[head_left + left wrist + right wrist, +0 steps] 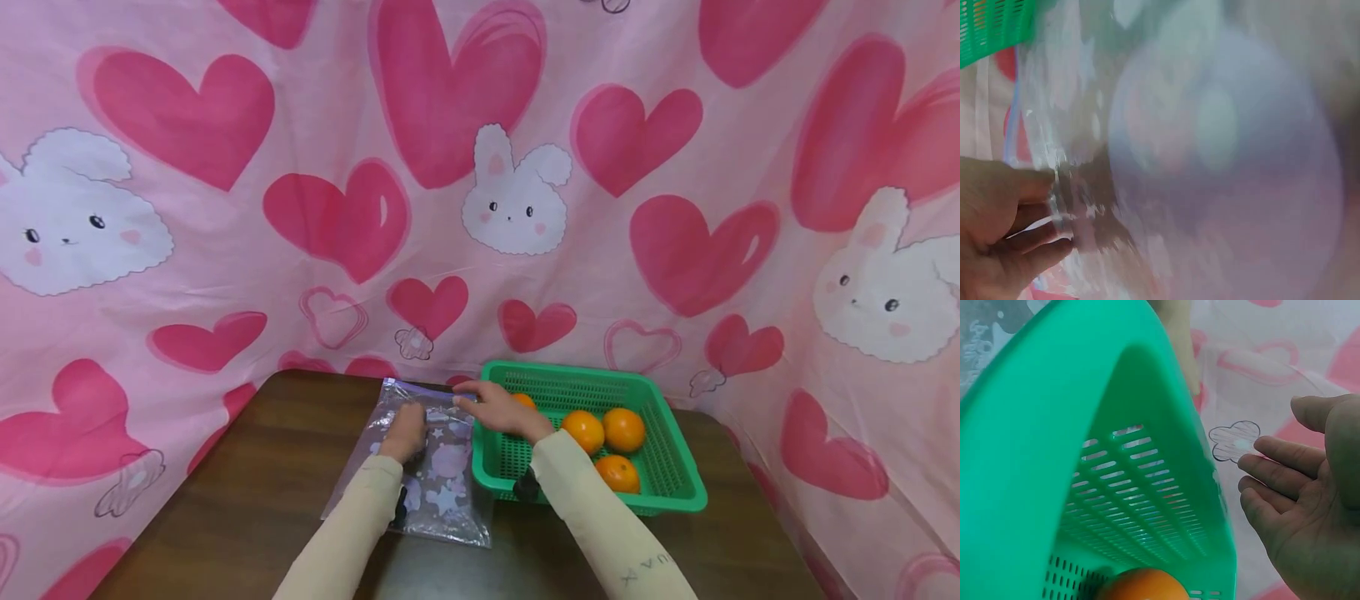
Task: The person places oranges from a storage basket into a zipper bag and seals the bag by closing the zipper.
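A clear zip bag point(448, 467) printed with pale stars and purple shapes lies flat on the table. My left hand point(406, 432) is over its upper part, and in the left wrist view the thumb and fingers point(1035, 247) pinch the thin plastic. My right hand point(497, 408), fingers extended and holding nothing, hovers near the left rim of a green basket point(678, 502), close to the bag's purple zip edge point(427, 390). Several oranges point(583, 432) sit inside the basket; the right forearm covers part of it.
The brown wooden table point(247, 492) extends left of the bag and right of the basket. A pink cloth point(330, 125) with hearts and rabbits hangs behind the table and at its sides. The basket's left side stands right against the bag.
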{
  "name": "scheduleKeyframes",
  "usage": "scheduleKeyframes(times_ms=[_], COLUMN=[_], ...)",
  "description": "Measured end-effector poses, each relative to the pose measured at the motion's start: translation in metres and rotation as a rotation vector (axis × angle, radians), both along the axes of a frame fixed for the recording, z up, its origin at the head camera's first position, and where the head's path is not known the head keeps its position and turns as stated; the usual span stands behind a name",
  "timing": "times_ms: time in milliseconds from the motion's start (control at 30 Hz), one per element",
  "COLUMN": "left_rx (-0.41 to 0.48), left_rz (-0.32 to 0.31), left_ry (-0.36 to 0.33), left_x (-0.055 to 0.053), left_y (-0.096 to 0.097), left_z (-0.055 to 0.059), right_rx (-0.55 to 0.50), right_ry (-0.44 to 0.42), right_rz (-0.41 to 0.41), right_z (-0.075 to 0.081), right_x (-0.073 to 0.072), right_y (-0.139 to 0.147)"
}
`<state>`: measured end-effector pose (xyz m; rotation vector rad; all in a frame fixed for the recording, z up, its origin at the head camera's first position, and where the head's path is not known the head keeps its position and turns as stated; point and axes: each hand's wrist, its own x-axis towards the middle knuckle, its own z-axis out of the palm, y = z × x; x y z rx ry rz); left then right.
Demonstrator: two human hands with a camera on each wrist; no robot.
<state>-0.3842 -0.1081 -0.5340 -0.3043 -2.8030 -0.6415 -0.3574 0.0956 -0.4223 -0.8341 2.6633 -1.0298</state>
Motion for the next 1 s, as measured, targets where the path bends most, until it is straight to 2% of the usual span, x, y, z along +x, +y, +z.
scheduleKeyframes(times_ms=[100,200,367,433,567,700,900,1000], left_rx=[-0.02,-0.012,0.055,0.07,0.045,0.022,0.047,0.075], left_rz=[0.012,0.027,0.053,0.038,-0.02,-0.08,-0.222,-0.268], left_ry=[0.056,0.077,0.033,0.054,0.167,0.291,0.527,0.594], left_x=[0.005,0.011,0.02,0.024,0.033,0.042,0.049,0.055], left_y=[-0.002,-0.005,-0.016,-0.023,-0.035,-0.047,-0.071,-0.082], left_z=[0.002,0.005,0.011,0.014,0.023,0.037,0.062,0.075], right_rx=[0.0,-0.02,-0.038,-0.027,-0.025,-0.022,0.025,0.03], right_ry=[-0.006,-0.034,-0.07,-0.069,-0.053,-0.057,-0.004,0.012], right_rz=[-0.003,-0.009,-0.03,-0.04,-0.062,-0.077,-0.045,-0.041], right_z=[-0.001,-0.001,-0.001,-0.001,-0.002,-0.003,-0.003,-0.002], right_x=[-0.002,-0.004,-0.009,-0.011,-0.012,-0.014,-0.02,-0.018], right_y=[-0.003,-0.005,-0.009,-0.01,-0.012,-0.012,-0.01,-0.01])
